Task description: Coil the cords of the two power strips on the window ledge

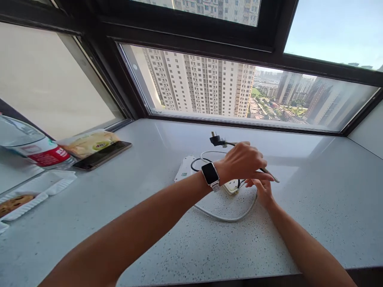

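A: Left forearm (pixel 134 231) nearest, watch (pixel 210 174) at the wrist. Is the left hand (pixel 242 161) gripping?

B: Fingers curled round the limp, light cable (pixel 227 218) by its black plug (pixel 217 140). The right hand (pixel 263 190), half hidden beneath, touches the power strip (pixel 185 169) on the worktop (pixel 299 223); I cannot tell its grip. Better to hold near the stiff plug.

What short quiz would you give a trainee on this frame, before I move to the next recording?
1. True or false: the smartwatch is worn on the right wrist.
2. What lies right next to the snack packet? A. a phone B. a mug C. a set of keys
3. What colour is the plug at the end of the cord that the left hand grips?

Key: 1 false; 2 A; 3 black.
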`<state>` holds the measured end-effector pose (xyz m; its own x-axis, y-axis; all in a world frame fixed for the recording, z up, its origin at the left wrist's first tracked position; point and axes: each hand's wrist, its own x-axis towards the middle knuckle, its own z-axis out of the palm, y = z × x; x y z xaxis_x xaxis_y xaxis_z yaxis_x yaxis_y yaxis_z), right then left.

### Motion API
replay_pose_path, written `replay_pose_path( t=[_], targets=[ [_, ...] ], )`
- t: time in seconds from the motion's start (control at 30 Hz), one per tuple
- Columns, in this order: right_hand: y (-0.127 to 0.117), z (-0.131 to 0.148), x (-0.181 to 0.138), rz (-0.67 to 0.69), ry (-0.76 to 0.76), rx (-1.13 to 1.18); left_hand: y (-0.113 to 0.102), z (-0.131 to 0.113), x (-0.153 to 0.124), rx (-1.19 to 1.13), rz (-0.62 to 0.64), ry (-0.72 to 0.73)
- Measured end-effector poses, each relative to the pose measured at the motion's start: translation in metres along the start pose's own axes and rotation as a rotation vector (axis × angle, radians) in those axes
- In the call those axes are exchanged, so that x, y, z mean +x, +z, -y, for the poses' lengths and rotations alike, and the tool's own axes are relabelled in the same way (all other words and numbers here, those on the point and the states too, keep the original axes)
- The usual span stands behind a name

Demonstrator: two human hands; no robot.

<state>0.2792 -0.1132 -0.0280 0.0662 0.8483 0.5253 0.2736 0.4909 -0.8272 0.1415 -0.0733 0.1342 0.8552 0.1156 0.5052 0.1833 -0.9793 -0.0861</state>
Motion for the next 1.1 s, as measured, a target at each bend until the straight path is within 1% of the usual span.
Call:
replay_pose_path(
  t=[0.03, 0.07, 0.1, 0.13, 0.17, 0.23, 0.27, 0.3, 0.33, 0.4, 0.5, 0.57, 0.67, 0.83, 0.87, 0.9, 1.03, 1.1],
  targets=[
    [-0.001, -0.002, 0.0, -0.029, -0.021, -0.046, 0.014, 0.0, 0.0, 0.053, 0.06, 0.08],
    [-0.002, -0.003, 0.0, -0.038, -0.057, -0.11, 0.026, 0.002, -0.002, 0.1, 0.111, 0.126],
    [-0.004, -0.003, 0.0, -0.023, -0.094, -0.176, 0.036, 0.004, -0.005, 0.143, 0.135, 0.123],
    [-0.005, -0.001, 0.0, 0.01, -0.128, -0.231, 0.045, 0.007, -0.01, 0.179, 0.134, 0.076],
    [-0.007, 0.002, 0.0, 0.047, -0.157, -0.269, 0.051, 0.01, -0.016, 0.201, 0.109, -0.012],
    [-0.01, 0.01, 0.001, 0.061, -0.204, -0.31, 0.057, 0.015, -0.033, 0.176, 0.019, -0.24],
    [-0.012, 0.013, 0.001, 0.025, -0.223, -0.325, 0.059, 0.016, -0.045, 0.128, -0.026, -0.339],
    [-0.013, 0.016, 0.001, -0.038, -0.238, -0.336, 0.06, 0.017, -0.057, 0.066, -0.059, -0.419],
    [-0.014, 0.019, 0.002, -0.111, -0.246, -0.341, 0.061, 0.017, -0.071, 0.002, -0.078, -0.47],
    [-0.016, 0.02, 0.003, -0.235, -0.233, -0.31, 0.063, 0.017, -0.1, -0.083, -0.067, -0.516],
    [-0.017, 0.018, 0.005, -0.319, -0.164, -0.182, 0.068, 0.015, -0.135, -0.105, -0.018, -0.55],
    [-0.019, 0.014, 0.008, -0.369, -0.085, -0.099, 0.068, 0.015, -0.149, -0.103, -0.013, -0.554],
    [-0.025, 0.009, 0.013, -0.466, 0.027, -0.055, 0.064, 0.017, -0.155, -0.086, -0.05, -0.534],
    [-0.042, 0.001, 0.021, -0.671, 0.149, -0.172, 0.056, 0.02, -0.158, 0.012, -0.199, -0.527],
    [-0.045, -0.001, 0.022, -0.687, 0.159, -0.196, 0.056, 0.02, -0.159, 0.037, -0.226, -0.535],
    [-0.048, -0.003, 0.023, -0.672, 0.16, -0.21, 0.056, 0.019, -0.16, 0.055, -0.246, -0.543],
    [-0.055, -0.006, 0.023, -0.495, 0.154, -0.179, 0.059, 0.018, -0.16, 0.085, -0.25, -0.571],
    [-0.057, -0.006, 0.023, -0.471, 0.168, -0.142, 0.06, 0.019, -0.159, 0.099, -0.24, -0.598]
  ],
)
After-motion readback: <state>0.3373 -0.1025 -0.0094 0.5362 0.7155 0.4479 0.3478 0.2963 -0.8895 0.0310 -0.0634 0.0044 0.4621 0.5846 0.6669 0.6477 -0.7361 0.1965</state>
